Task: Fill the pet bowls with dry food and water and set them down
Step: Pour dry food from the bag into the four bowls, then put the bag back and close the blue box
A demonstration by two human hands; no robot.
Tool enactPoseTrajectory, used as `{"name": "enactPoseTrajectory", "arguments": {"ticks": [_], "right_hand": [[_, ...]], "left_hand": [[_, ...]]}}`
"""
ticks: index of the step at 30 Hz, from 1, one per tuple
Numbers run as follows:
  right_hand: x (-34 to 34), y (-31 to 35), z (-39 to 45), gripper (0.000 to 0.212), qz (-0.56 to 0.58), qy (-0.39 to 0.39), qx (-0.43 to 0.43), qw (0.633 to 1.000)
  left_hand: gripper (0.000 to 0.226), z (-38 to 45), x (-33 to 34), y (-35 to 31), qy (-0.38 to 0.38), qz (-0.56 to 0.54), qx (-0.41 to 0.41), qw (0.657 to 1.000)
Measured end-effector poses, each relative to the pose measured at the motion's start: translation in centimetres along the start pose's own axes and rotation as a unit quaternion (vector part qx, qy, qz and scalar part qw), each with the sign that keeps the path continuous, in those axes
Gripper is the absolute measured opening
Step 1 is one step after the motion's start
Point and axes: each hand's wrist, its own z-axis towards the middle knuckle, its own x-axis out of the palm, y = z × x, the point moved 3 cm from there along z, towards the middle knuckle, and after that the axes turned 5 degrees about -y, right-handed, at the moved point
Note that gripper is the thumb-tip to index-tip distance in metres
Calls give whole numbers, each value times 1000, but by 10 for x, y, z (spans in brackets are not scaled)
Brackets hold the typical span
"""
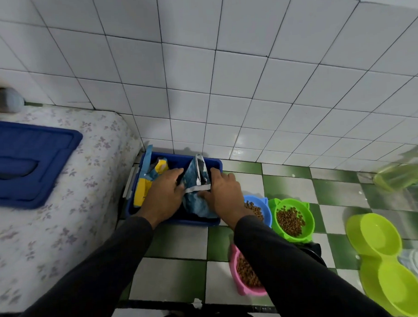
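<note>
A: Status of dry food?
B: Kibble fills blue bowl (258, 210), green bowl (291, 220), pink bowl (246, 271).
A: Remaining?
B: Double bowl (385, 261) on floor looks unfilled. Left hand (163, 196) and right hand (222, 193) fingers grip food bag (196, 194) in blue bin (182, 221).

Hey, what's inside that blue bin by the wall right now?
The blue bin holds a blue-grey food bag, gripped by the left hand and right hand, plus a yellow bag. The hands and bags hide the bottom.

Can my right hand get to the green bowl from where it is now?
Probably yes: the right hand is on the food bag, and the green bowl sits just beside it, nothing between.
</note>
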Motion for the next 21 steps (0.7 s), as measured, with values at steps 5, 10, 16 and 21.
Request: {"name": "enactPoseTrajectory", "arguments": {"ticks": [5, 10, 16, 21], "right_hand": [[-29, 2, 3, 77, 3, -4, -50, 999], [-52, 16, 7, 71, -31, 6, -138, 990], [-56, 55, 2, 70, -100, 35, -205, 973], [-53, 105, -6, 63, -99, 42, -254, 961]], "left_hand": [[50, -15, -19, 1, -29, 75, 20, 997], [54, -35, -44, -3, -61, 166, 32, 984], [58, -65, -81, 11, -87, 271, 3, 959], [65, -95, -131, 37, -103, 324, -4, 940]]}}
